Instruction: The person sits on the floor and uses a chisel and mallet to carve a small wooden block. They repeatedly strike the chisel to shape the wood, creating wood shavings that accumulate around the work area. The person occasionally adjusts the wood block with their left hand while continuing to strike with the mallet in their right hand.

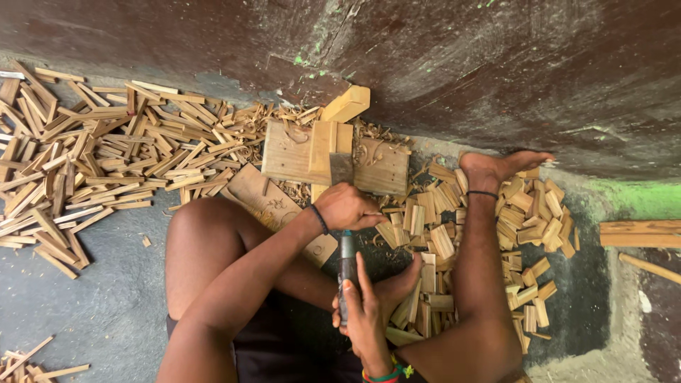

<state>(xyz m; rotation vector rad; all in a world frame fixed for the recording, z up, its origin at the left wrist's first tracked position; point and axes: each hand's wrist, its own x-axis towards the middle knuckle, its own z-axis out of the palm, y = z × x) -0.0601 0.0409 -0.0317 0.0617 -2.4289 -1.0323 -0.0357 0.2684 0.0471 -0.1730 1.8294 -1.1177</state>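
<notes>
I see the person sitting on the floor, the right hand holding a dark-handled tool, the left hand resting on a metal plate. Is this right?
Not quite. In the head view the left hand rests by a wooden block, not a metal plate. The rest stands: the person sits on the floor, and the right hand holds the dark-handled tool.

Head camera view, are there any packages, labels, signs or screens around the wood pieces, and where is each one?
None in view: no package, label, sign or screen.
Only bare pale wooden block against the dark wall, with loose cut wood strips on the grey floor.
Left hand rests by the block; right hand grips a dark metal-handled tool.
</notes>
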